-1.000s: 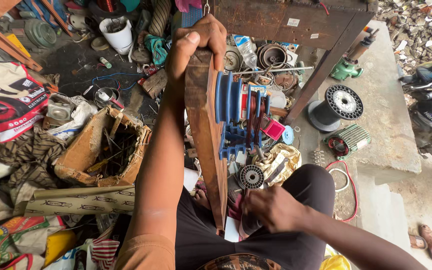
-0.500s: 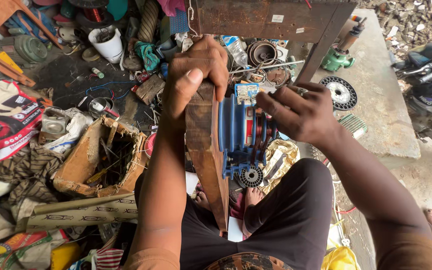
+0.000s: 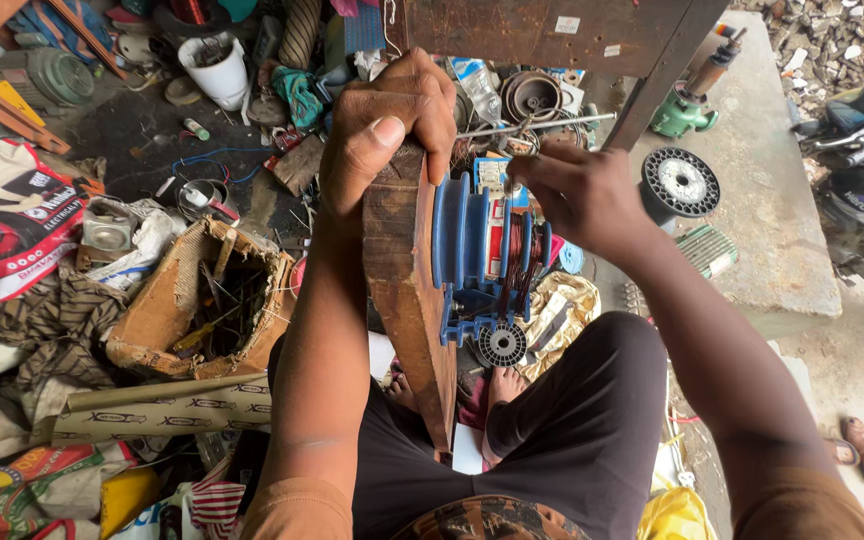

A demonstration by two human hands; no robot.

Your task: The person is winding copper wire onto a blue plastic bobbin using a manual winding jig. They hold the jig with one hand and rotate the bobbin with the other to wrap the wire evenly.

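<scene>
A tall wooden board [image 3: 407, 290] stands upright between my knees. My left hand [image 3: 392, 120] grips its top end, thumb on the near face. A blue plastic winding former [image 3: 472, 265] is fixed to the board's right side, with copper wire [image 3: 512, 265] wound in its outer slots. My right hand [image 3: 582, 195] is at the top right of the former, fingers pinched together against the copper coil; what they pinch is too small to see. A small grey ribbed wheel [image 3: 501, 344] sits at the former's lower end.
A torn cardboard box [image 3: 202, 300] of scraps lies left of my knee. A white bucket [image 3: 214, 68], metal parts and rags litter the ground ahead. A rusty metal table [image 3: 552, 35] stands above, a concrete slab [image 3: 752, 200] with a black spool [image 3: 680, 183] at right. Sandals [image 3: 857, 450] lie far right.
My right hand rose from my lap to the top of the blue former and now rests against the copper coil. The left hand kept its grip on the board.
</scene>
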